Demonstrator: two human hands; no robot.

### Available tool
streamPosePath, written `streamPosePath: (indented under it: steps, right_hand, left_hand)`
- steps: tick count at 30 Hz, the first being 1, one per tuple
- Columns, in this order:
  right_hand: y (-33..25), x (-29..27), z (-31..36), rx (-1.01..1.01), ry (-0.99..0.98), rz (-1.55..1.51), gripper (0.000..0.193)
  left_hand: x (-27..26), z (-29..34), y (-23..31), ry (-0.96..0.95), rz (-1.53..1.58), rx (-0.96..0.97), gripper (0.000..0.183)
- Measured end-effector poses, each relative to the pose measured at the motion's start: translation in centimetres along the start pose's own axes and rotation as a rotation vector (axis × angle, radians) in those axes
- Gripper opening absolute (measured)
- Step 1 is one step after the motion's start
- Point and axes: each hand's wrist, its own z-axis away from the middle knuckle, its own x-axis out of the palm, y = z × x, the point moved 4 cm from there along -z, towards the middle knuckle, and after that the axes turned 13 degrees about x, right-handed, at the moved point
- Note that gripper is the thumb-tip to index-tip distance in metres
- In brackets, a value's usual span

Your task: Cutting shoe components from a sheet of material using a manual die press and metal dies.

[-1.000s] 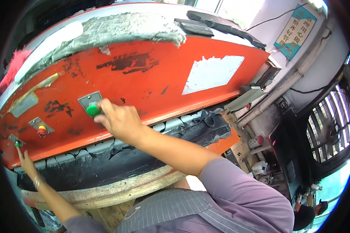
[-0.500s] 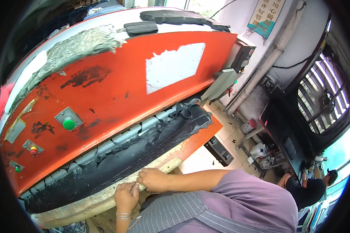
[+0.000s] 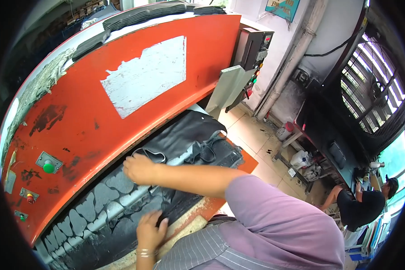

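Observation:
My right hand (image 3: 140, 169) reaches across the bed in front of the red-orange machine. It is over grey, shaped pieces (image 3: 102, 194) beside a dark sheet of material (image 3: 180, 132) with cut-out edges. Its fingers bend downward and their tips do not show clearly, so I cannot tell whether they grip anything. Nearer to me, my left hand (image 3: 150, 230) is low over torn black scrap (image 3: 121, 225), thumb and fingers apart. A pale bar (image 3: 96, 223) runs lengthwise between the grey pieces and the scrap. Bangles circle my left wrist.
The red-orange machine front (image 3: 85, 103) rises beyond the bed, with a green button (image 3: 48, 168) and a red knob (image 3: 30, 198). Dark stacked sheets (image 3: 144, 15) lie on top. A control box (image 3: 254, 47) stands behind. At right, another person (image 3: 362, 209) works beside a dark table.
Both hands have left the pale front edge; my right reached toward the machine, my left moved over the scrap. The bed now shows grey pieces and a dark sheet. My view shifted.

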Motion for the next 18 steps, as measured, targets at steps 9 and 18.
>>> streamPosePath:
  steps: [9, 18]
  right_hand:
    - [3.2, -4.2, -0.9, -0.245, -0.215, -0.015, 0.014]
    - [19.0, -5.4, 10.8, 0.971, -0.202, -0.400, 0.021]
  left_hand:
    - [1.3, -0.1, 2.2, -0.413, 0.434, -0.096, 0.044]
    - [3.2, -10.5, -2.2, 0.308, 0.265, -0.218, 0.044]
